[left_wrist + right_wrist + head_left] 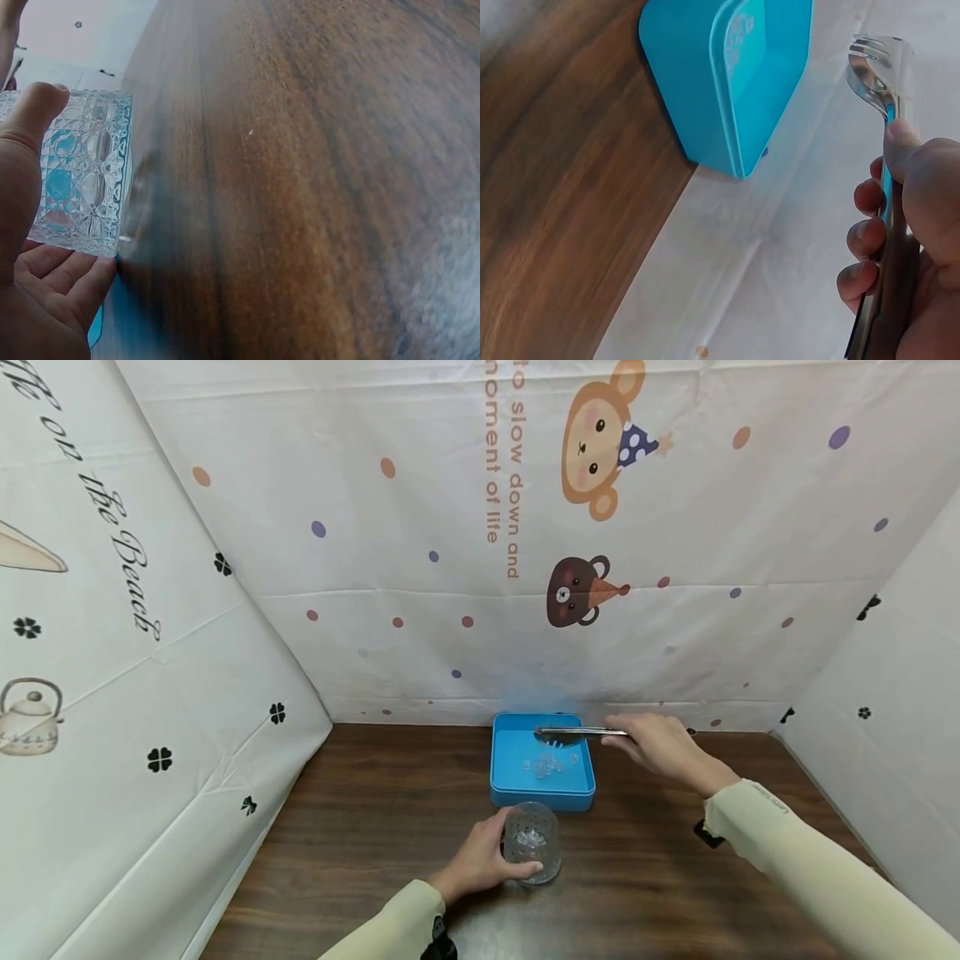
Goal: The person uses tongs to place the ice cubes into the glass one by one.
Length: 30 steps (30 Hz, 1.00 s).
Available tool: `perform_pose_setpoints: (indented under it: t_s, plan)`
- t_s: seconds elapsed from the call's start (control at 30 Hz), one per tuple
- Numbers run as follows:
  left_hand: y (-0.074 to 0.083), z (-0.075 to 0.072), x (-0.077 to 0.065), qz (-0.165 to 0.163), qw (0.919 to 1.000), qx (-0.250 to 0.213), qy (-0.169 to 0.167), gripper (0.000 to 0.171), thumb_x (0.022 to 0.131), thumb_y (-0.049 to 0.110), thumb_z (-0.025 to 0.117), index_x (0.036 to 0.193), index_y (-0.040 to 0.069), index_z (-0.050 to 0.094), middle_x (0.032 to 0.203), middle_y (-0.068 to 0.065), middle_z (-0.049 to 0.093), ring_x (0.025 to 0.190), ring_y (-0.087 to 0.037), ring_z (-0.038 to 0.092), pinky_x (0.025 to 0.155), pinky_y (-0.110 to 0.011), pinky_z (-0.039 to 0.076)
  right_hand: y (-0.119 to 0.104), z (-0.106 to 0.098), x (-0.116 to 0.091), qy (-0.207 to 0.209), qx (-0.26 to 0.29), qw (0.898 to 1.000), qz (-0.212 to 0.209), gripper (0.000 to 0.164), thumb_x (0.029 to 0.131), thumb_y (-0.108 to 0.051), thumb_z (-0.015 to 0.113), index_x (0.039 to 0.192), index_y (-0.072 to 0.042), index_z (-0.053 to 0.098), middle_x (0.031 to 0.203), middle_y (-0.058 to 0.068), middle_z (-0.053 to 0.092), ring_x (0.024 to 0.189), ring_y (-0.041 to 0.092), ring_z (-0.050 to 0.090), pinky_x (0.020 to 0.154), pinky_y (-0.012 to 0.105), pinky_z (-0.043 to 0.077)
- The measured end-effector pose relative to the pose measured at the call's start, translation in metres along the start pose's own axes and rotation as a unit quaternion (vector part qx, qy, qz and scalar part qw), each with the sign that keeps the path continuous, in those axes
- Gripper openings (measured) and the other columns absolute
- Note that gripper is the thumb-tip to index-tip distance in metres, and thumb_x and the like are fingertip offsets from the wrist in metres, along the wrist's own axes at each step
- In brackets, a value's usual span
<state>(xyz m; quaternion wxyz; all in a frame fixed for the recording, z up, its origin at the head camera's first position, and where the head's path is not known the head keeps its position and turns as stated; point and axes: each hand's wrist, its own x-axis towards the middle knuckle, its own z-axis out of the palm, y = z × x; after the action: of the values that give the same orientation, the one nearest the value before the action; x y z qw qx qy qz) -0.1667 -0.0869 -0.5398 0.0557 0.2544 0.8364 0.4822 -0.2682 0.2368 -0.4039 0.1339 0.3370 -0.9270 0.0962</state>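
Observation:
My left hand [483, 857] grips a clear cut-glass tumbler [532, 843], thumb on the near side and fingers round the far side. Several clear pieces lie at the bottom of the glass, which stands on the table. Metal serving tongs [889, 187], with a fork end and a spoon end, are held in my right hand [660, 747]. Their heads are over a blue tray [551, 797] at the back of the table. Small clear pieces [546, 766] are scattered in the tray. Whether the tongs pinch a piece, I cannot tell.
The dark wood table [382, 818] runs back to a white printed cloth wall [420, 660]. Similar cloth hangs on the left and right sides. The tray has raised walls and stands close to the back cloth, just beyond the tumbler.

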Motion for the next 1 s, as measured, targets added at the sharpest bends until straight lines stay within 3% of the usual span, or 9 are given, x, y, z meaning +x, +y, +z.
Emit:
perform_pose_setpoints:
  t_s: [0.27, 0.4, 0.67, 1.0]
  plan:
    - [0.001, -0.002, 0.001, -0.005, 1.0, 0.005, -0.001, 0.077, 0.085, 0.048, 0.082, 0.146, 0.015, 0.049, 0.127, -0.003, 0.065, 0.106, -0.008, 0.064, 0.085, -0.028, 0.056, -0.017, -0.009, -0.016, -0.006, 0.017, 1.0, -0.018, 0.009, 0.098, -0.03, 0.072, 0.104, -0.024, 0.071, 0.08, -0.015, 0.061, 0.061, 0.001, 0.049, 0.048, 0.023, 0.036]
    - [0.0, -0.001, 0.001, -0.007, 1.0, 0.003, -0.004, 0.077, 0.085, 0.049, 0.082, 0.147, 0.016, 0.048, 0.129, -0.002, 0.064, 0.107, -0.008, 0.064, 0.086, -0.028, 0.056, -0.025, -0.011, -0.024, -0.005, 0.024, 0.999, -0.036, 0.007, 0.097, -0.029, 0.073, 0.099, -0.027, 0.067, 0.079, -0.018, 0.058, 0.061, -0.002, 0.045, 0.05, 0.022, 0.036]
    - [-0.001, -0.001, 0.0, -0.005, 1.0, 0.005, -0.003, 0.078, 0.085, 0.047, 0.082, 0.147, 0.015, 0.047, 0.13, -0.002, 0.064, 0.109, -0.009, 0.065, 0.086, -0.028, 0.057, -0.035, -0.008, -0.039, -0.002, 0.044, 0.996, -0.076, 0.01, 0.095, -0.026, 0.076, 0.102, -0.026, 0.07, 0.092, -0.018, 0.066, 0.064, -0.005, 0.048, 0.052, 0.019, 0.039]
    - [0.001, -0.001, 0.0, -0.006, 1.0, -0.001, -0.004, 0.079, 0.085, 0.045, 0.083, 0.148, 0.013, 0.047, 0.13, -0.002, 0.064, 0.108, -0.01, 0.065, 0.087, -0.027, 0.056, -0.041, -0.006, -0.042, -0.002, 0.052, 0.995, -0.09, 0.01, 0.096, -0.025, 0.075, 0.096, -0.029, 0.066, 0.087, -0.02, 0.062, 0.061, -0.005, 0.045, 0.05, 0.018, 0.036]
